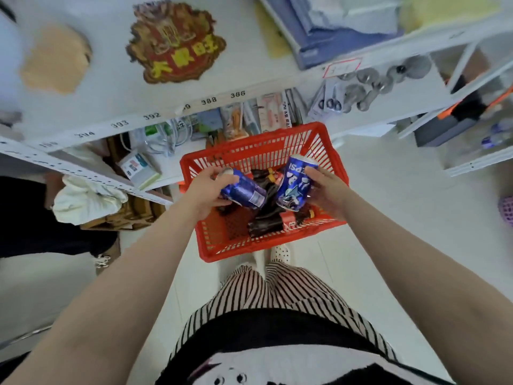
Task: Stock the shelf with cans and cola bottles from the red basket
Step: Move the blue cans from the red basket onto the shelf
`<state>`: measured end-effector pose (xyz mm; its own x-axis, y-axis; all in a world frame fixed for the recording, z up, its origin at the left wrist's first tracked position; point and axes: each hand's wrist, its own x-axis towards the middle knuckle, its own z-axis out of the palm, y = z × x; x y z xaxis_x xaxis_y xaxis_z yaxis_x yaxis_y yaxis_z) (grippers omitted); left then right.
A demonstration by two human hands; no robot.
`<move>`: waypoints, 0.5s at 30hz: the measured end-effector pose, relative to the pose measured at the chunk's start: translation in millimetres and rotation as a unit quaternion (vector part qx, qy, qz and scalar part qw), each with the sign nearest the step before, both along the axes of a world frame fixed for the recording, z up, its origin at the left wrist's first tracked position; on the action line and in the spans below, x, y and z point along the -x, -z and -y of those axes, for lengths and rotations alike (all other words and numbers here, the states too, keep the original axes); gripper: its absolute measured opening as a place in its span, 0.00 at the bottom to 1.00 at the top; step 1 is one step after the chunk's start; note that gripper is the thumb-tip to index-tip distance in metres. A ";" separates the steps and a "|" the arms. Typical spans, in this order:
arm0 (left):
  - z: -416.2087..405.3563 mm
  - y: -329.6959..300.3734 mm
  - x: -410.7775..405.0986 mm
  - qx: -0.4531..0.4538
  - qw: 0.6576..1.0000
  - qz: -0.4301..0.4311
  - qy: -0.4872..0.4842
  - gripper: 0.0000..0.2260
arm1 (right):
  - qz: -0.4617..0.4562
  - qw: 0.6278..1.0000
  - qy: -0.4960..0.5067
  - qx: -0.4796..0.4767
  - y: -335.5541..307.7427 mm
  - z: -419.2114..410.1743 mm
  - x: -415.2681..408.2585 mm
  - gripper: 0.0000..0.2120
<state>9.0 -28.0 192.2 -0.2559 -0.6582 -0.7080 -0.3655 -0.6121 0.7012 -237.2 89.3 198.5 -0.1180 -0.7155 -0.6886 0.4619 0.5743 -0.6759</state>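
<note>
Holding one blue can apiece, I have both hands above the red basket [238, 254] on the floor — my left hand [206, 190] curls around a tilted can [244, 190], my right hand [326, 190] wraps the Pepsi can [294, 184]. Cola bottles [266, 218] lie below in the basket. Either can could slip as I swing up — the left one is gripped askew. Beyond, the white shelf [166, 109] edge could catch a can.

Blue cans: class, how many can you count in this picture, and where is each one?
2. One blue can is gripped by the left hand, the other by the right hand, both above the red basket. More may lie hidden.
</note>
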 end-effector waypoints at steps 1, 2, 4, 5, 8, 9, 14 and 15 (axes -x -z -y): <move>1.3 -10.7 2.7 -0.006 1.000 -0.025 -0.003 0.11 | 0.012 1.000 0.027 -0.010 -9.3 -2.6 -4.0 0.17; 2.8 -21.3 5.5 -0.007 0.999 -0.039 0.000 0.08 | 0.023 0.998 0.051 -0.020 -18.8 -4.9 -7.6 0.21; 7.6 -41.0 13.2 -0.002 0.999 -0.052 0.011 0.04 | 0.059 0.994 0.088 -0.019 -34.7 -8.4 -13.7 0.25; 10.0 -49.8 17.0 -0.003 0.998 -0.058 0.008 0.04 | 0.078 0.991 0.107 -0.017 -40.3 -10.0 -15.7 0.27; 13.7 -69.5 29.3 -0.029 0.996 -0.079 -0.007 0.10 | 0.089 0.986 0.144 -0.015 -57.1 -19.1 -17.8 0.24; 12.6 -75.7 33.7 -0.037 0.995 -0.088 -0.007 0.11 | 0.082 0.986 0.143 -0.009 -63.5 -23.9 -18.2 0.21; -4.5 -91.2 50.7 -0.181 0.969 -0.161 -0.050 0.20 | 0.029 0.991 0.128 -0.003 -85.5 -50.2 -19.7 0.20; -9.9 -92.8 54.0 -0.211 0.958 -0.186 -0.062 0.21 | 0.014 0.990 0.140 -0.005 -87.1 -56.4 -20.3 0.22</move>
<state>-45.0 -18.1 284.9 -0.4811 -0.3747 -0.7926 -0.0446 -0.8924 0.4490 -216.9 145.7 285.6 -0.2909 -0.6508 -0.7013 0.6228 0.4276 -0.6552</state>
